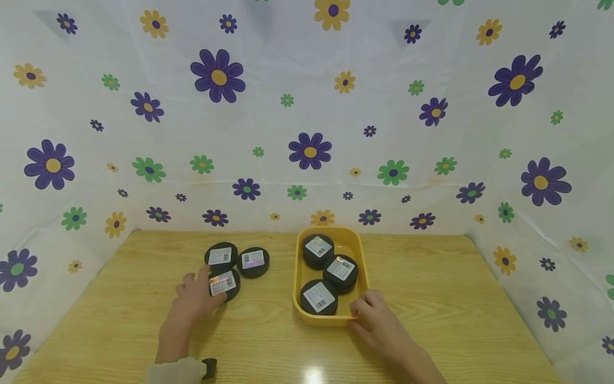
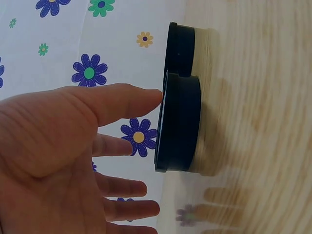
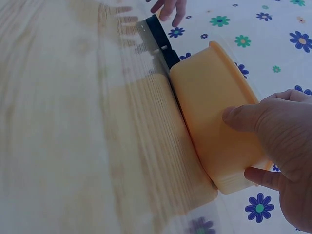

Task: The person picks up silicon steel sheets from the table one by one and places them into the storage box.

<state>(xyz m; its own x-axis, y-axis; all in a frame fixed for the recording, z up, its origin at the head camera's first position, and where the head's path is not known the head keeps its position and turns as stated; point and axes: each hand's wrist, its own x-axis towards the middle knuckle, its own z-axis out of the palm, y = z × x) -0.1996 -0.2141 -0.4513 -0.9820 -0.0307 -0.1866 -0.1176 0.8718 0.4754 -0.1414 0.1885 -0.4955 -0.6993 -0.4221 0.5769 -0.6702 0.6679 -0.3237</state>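
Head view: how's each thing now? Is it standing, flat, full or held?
Tray, upright, no lid, partly filled, held
Tray discs, labels up, three showing
Loose discs, three, flat, labels up
Left hand, fingers spread, at the nearest loose disc
Right hand, gripping the tray
Cloth, hanging, creased

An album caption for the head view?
Left fingers at a round black container; right fingers grip a yellow tray holding more.
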